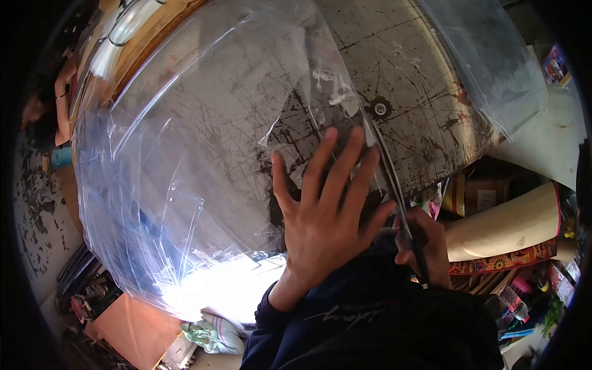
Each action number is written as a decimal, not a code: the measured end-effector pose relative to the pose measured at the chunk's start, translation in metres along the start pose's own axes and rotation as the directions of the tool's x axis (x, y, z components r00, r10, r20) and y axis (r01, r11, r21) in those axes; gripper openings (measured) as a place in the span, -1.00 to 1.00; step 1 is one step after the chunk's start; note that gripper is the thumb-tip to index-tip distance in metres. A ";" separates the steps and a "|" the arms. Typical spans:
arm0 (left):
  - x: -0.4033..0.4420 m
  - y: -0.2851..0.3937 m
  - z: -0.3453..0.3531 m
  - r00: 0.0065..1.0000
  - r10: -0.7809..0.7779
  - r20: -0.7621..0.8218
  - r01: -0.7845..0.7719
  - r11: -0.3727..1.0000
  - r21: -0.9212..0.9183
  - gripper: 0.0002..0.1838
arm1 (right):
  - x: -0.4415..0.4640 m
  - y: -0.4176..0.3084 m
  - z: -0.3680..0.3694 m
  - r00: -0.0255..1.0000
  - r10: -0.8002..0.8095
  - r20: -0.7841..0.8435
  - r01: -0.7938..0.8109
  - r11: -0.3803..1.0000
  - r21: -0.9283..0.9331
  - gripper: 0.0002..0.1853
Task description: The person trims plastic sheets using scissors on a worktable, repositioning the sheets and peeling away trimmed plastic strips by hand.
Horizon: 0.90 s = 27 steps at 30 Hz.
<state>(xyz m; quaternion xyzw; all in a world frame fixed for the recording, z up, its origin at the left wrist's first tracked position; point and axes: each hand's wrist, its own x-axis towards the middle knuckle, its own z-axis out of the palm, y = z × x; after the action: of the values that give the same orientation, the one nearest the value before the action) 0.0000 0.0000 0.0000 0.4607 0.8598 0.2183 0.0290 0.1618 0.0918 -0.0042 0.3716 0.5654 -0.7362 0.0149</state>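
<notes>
A large sheet of clear plastic [216,111] covers much of the scratched grey table [425,117]. My left hand [327,209] lies on the sheet near its right edge, palm down, with its fingers spread. Just right of it, my right hand [431,240] is closed around the handle end of what look like long dark scissors [394,179]. Their narrow blades point up and away along the sheet's edge. Part of the handle and some right-hand fingers are hidden.
Another clear sheet [493,68] hangs over the table's far right side. Below right are a cream roll [505,225] and a cardboard box [487,192]. Another person's arm [63,102] shows at the far left. An orange-brown board [139,330] and a striped sack [221,333] lie lower left.
</notes>
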 end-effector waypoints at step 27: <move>-0.002 -0.001 0.000 0.992 0.106 -0.074 -0.118 0.977 -0.180 -0.75 | 0.005 -0.012 0.009 0.999 0.012 -0.032 -0.008 0.995 0.099 -0.25</move>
<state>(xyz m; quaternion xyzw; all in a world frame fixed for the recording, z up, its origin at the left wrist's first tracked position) 0.0002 -0.0025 -0.0010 0.4965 0.8092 0.3126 0.0314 0.1481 0.0902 0.0039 0.3865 0.5267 -0.7570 -0.0089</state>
